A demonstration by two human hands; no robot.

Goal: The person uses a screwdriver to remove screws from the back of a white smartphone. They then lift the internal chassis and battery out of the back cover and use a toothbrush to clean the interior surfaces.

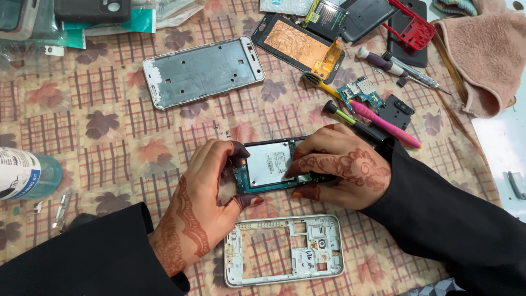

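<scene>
A partly dismantled phone (269,165), its inner frame open with a white battery showing, lies on the patterned cloth between my hands. My left hand (211,186) grips its left end with thumb and fingers. My right hand (342,169) covers its right end, fingertips pressing on the battery's edge. A white plastic middle housing (283,250) lies just below the phone, near me. Both my sleeves are black.
A silver metal phone frame (201,71) lies at the back, a display panel with copper backing (298,46) to its right. Screwdrivers, a pink tool (383,121), a small circuit board (361,93) and a pink towel (485,55) sit back right. A clear bottle (27,174) lies at the left.
</scene>
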